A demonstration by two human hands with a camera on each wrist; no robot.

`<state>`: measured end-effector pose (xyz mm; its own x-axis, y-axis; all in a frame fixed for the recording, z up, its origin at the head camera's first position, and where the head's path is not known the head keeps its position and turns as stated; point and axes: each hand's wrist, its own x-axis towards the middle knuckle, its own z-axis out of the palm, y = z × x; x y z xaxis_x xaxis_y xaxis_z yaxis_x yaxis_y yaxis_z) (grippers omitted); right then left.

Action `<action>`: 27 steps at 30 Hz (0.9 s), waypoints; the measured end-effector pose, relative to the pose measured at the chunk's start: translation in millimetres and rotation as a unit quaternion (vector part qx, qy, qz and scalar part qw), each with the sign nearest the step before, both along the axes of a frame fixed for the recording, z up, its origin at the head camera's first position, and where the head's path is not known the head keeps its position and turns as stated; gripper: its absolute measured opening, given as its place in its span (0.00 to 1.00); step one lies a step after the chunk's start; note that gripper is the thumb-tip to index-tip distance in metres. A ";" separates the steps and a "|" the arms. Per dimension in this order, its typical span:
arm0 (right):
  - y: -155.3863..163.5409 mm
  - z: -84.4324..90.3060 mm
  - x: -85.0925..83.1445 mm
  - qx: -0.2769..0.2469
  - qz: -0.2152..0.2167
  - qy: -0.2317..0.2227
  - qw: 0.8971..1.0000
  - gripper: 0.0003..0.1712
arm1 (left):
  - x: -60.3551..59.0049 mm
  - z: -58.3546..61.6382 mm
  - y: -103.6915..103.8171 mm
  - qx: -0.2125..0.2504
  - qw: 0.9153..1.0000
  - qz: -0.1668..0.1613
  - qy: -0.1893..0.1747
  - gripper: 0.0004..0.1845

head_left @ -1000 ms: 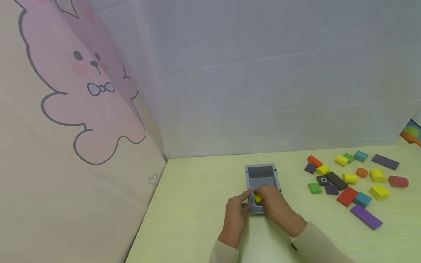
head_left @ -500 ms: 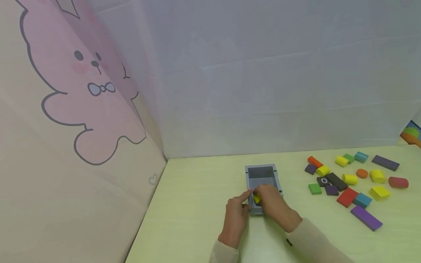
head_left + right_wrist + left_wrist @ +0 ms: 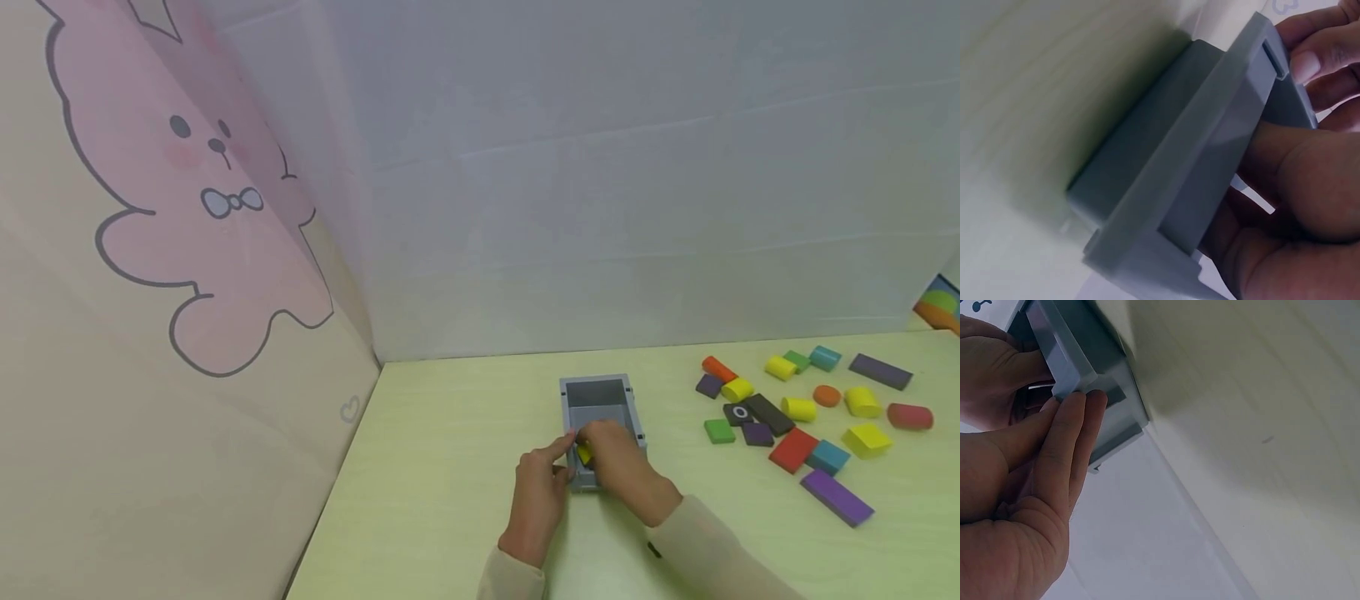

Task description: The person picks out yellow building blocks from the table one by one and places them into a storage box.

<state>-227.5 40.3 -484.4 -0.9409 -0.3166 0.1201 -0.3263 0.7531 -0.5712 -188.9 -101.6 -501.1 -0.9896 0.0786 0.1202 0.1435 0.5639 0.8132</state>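
Note:
A grey open box point(image 3: 600, 392) stands on the pale green table point(image 3: 450, 467). My right hand point(image 3: 602, 447) reaches into its near end and pinches a small yellow block point(image 3: 583, 453), mostly hidden under the fingers. My left hand point(image 3: 562, 454) lies beside the box with straight fingers touching its near left corner. In the left wrist view the left hand's fingers point(image 3: 1075, 434) rest flat against the grey box point(image 3: 1094, 375). The right wrist view shows the right hand point(image 3: 1297, 187) inside the box point(image 3: 1172, 169); the yellow block is hidden there.
Several loose coloured blocks lie at the right: a red block point(image 3: 792, 448), a long purple block point(image 3: 836, 497), a yellow wedge point(image 3: 866, 438), a green square point(image 3: 718, 430). A panel with a pink rabbit point(image 3: 187, 208) stands at the left, a white wall point(image 3: 600, 208) behind.
My right hand has shifted slightly left and deeper into the box with the yellow block. The left hand and the box have stayed put.

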 end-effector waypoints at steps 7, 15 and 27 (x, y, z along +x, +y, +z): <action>-2.1 -2.4 -0.5 -0.001 0.003 0.014 1.000 0.16 | -0.1 0.3 -1.0 -0.004 1.000 0.002 0.000 0.29; -2.2 -3.4 -1.4 -0.010 0.002 0.014 1.000 0.16 | -0.7 0.7 -1.3 -0.006 1.000 -0.003 0.004 0.29; -2.4 -3.4 -1.6 -0.003 0.003 0.000 1.000 0.13 | -1.4 0.5 -1.6 -0.004 1.000 -0.006 -0.001 0.30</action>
<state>-229.1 38.0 -487.8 -0.9393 -0.3206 0.1225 -0.3303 0.7479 -0.5758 -190.4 -103.2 -500.6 -0.9889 0.0918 0.1170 0.1485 0.5680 0.8095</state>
